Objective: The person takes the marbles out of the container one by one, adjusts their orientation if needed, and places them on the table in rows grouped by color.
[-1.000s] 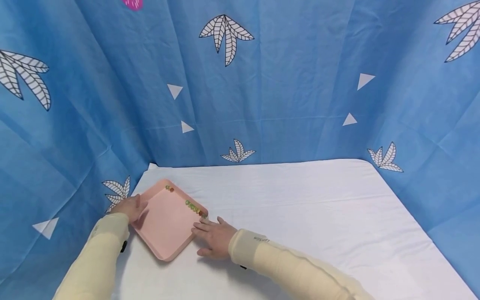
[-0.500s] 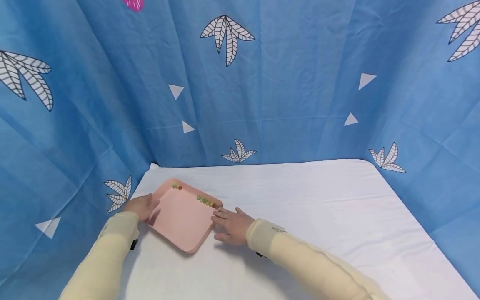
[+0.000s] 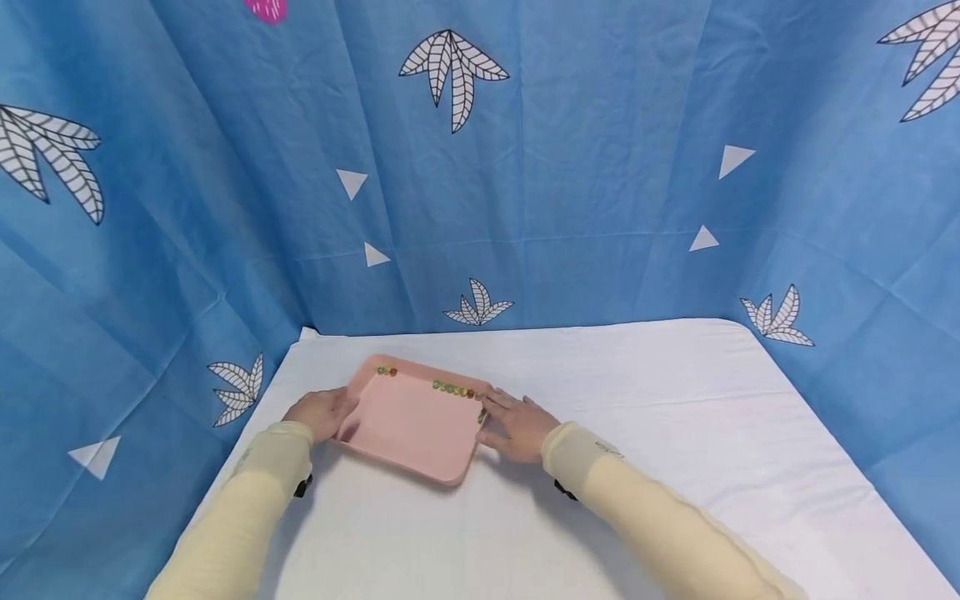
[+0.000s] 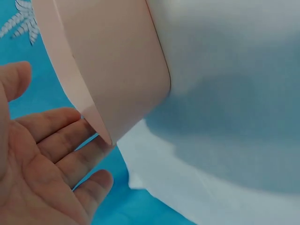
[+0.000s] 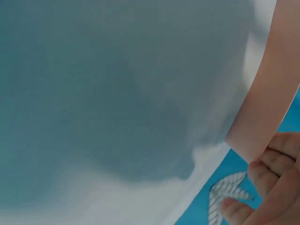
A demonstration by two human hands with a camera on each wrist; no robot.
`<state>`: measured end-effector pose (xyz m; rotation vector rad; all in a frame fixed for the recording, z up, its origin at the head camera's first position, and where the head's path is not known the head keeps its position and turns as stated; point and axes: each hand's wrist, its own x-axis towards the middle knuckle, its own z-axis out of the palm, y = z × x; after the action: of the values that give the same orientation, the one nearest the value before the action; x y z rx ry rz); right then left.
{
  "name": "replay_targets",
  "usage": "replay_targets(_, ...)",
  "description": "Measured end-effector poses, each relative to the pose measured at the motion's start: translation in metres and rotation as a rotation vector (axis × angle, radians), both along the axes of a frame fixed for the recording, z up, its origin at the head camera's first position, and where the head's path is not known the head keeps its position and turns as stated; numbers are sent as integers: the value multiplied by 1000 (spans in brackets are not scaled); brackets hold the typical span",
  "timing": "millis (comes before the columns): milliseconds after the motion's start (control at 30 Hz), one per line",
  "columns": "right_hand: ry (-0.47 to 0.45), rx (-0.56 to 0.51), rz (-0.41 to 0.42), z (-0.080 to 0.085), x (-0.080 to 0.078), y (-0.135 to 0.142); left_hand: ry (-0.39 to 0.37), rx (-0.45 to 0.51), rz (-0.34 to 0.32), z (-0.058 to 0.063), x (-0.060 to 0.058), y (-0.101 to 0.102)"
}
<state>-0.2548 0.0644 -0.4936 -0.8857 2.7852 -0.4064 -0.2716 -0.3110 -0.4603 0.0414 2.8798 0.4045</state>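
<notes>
A shallow pink tray (image 3: 412, 425) lies at a slight angle on the white table. Small round green, yellow and reddish-brown pieces (image 3: 450, 388) line up along the inside of its far wall, too small to identify. My left hand (image 3: 322, 412) is at the tray's left side. In the left wrist view its straight fingers (image 4: 70, 136) touch the tray's end, the thumb held apart. At the right end my right hand (image 3: 521, 427) rests its outstretched fingers against the far right corner, partly covering it. The right wrist view has the fingers (image 5: 276, 164) touching the outer wall.
White cloth covers the table (image 3: 637, 467), which extends well to the right of the tray. A blue curtain (image 3: 600, 167) with leaf and triangle prints hangs behind and along both sides.
The tray has moved to the right and turned so its long far side lies closer to level with the table's back edge. Both hands have moved right with it.
</notes>
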Motion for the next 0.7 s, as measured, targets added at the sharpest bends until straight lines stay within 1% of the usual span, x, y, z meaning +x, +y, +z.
replay_targets(233, -61, -50, -114, -3, -13, 33, 8, 30, -43, -1, 4, 37)
replay_targets(333, -75, -80, -144, -7, -20, 50, 21, 45, -67, -3, 6, 54)
replay_targets(467, -103, -103, -159, -9, -30, 73, 51, 89, -84, -7, 10, 75)
replay_targets(567, -122, -120, -149, -9, -38, 90, 73, 137, -90, -9, 12, 90)
replay_targets(700, -119, -127, -129, -8, -50, 109, 81, 196, -86, -11, 15, 106)
